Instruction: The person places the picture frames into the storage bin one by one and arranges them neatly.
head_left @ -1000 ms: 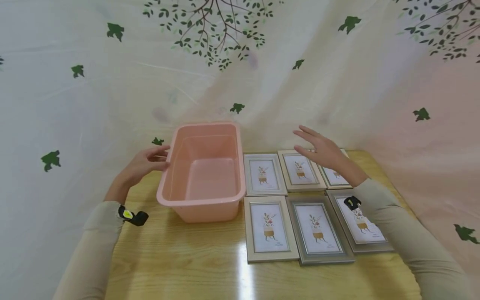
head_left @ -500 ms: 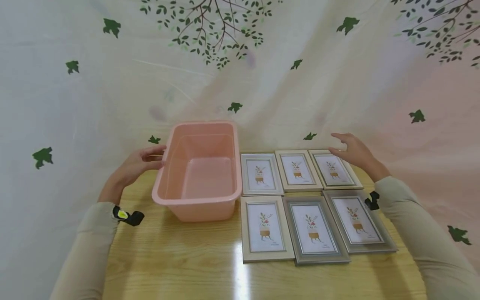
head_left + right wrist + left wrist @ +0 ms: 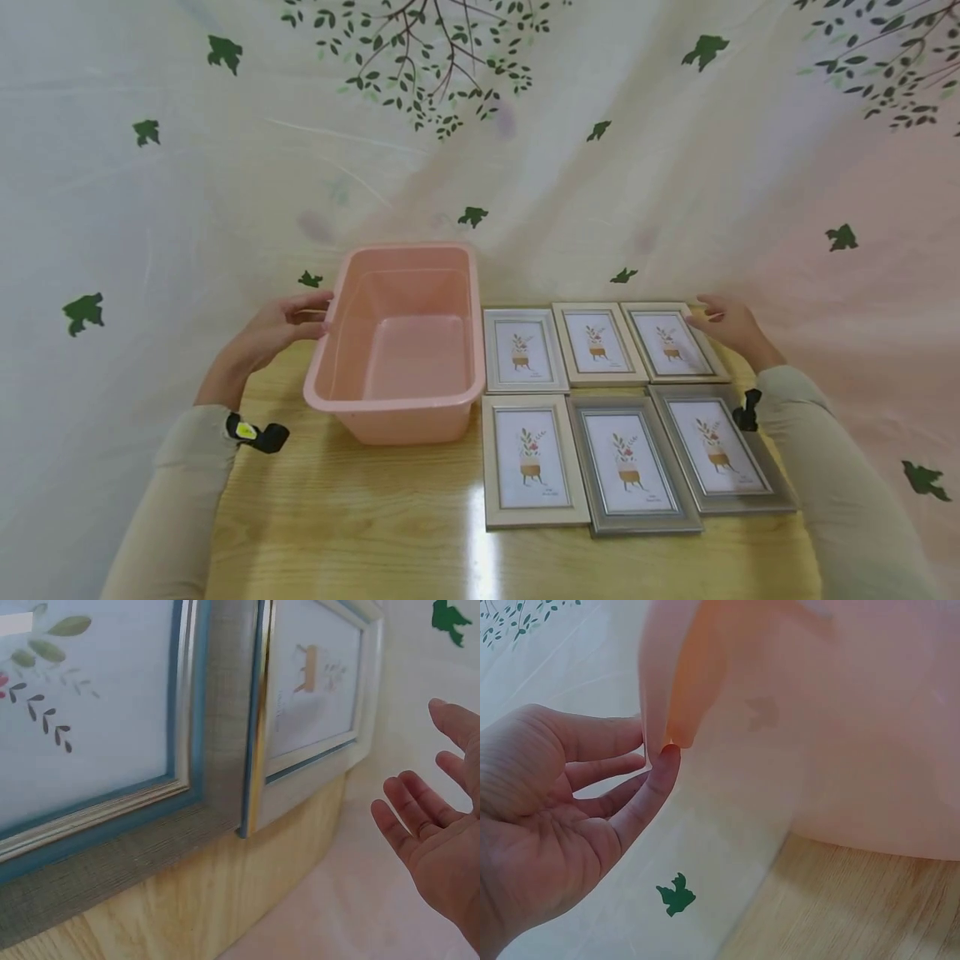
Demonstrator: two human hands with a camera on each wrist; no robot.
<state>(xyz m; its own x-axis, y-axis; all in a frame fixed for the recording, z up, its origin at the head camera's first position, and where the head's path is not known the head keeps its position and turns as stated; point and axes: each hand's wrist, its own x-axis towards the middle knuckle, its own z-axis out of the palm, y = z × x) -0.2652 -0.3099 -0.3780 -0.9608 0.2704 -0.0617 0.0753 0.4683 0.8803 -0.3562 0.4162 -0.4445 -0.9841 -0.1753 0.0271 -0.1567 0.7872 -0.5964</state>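
Note:
The pink basin (image 3: 416, 358) stands upright on the table. My left hand (image 3: 262, 335) is at its left side, thumb and fingertips touching the rim's outer edge; the left wrist view shows the same hand (image 3: 570, 795) with fairly straight fingers against the rim (image 3: 660, 682). Right of the basin, several picture frames lie face up in two rows. My right hand (image 3: 731, 325) is beside the back right frame (image 3: 670, 342), holding nothing. Seen from the right wrist, the hand (image 3: 442, 832) has parted fingers, with a gap to the pale frame (image 3: 315, 765).
Behind the table (image 3: 360, 517) hangs a pale cloth (image 3: 285, 183) printed with leaves and green birds. The front row holds a cream frame (image 3: 491, 467) and two grey frames, one in the middle (image 3: 686, 521) and one on the right (image 3: 776, 492).
My right hand has moved right and down, from above the back row to the back right frame's outer side. My left hand stays at the basin's rim.

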